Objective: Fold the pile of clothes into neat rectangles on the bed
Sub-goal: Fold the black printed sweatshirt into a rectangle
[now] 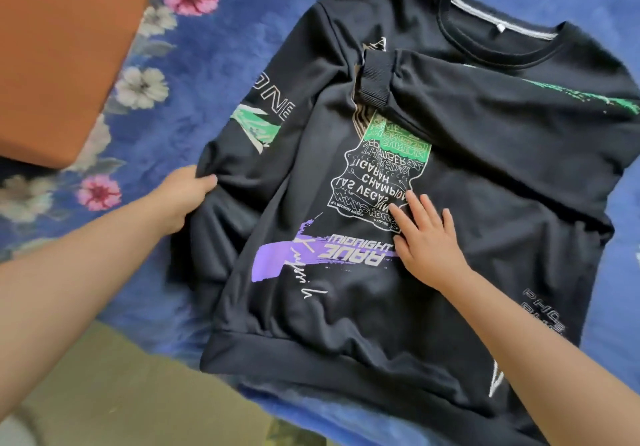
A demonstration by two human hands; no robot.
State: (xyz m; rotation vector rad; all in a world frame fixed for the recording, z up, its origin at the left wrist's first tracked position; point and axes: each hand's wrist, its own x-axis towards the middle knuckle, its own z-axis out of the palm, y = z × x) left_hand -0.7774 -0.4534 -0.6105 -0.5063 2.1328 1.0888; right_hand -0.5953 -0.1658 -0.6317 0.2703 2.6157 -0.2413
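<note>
At the far left an orange cushion-like block (pixel 59 54) sits on the blue floral blanket (pixel 145 75) that covers the bed; no pile of other clothes shows in this view, so how many garments wait their turn cannot be told.

Just right of it, the left hand (pixel 183 203) grips the edge of the black sweatshirt (pixel 346 307) at its left sleeve (pixel 242 154), fingers curled round a bunch of the cloth. That sleeve lies out to the side, not yet folded in.

The sweatshirt itself lies face up across the middle of the bed, its collar (pixel 498 30) away from the person and its hem band (pixel 311 359) nearest them, with the printed front showing. The body is spread roughly flat, though wrinkles run through the lower part.

Further right, the right hand (pixel 426 241) rests flat on the chest print, fingers straight and spread, pressing the cloth down and holding nothing.

Beyond it, the right sleeve (pixel 502 106) is already laid across the chest, its ribbed cuff (pixel 374 82) ending near the centre below the collar.

By my reading this one garment is at an early stage: one sleeve in, the other about to follow, and the body folds that would make the rectangle are all left to do.
</note>
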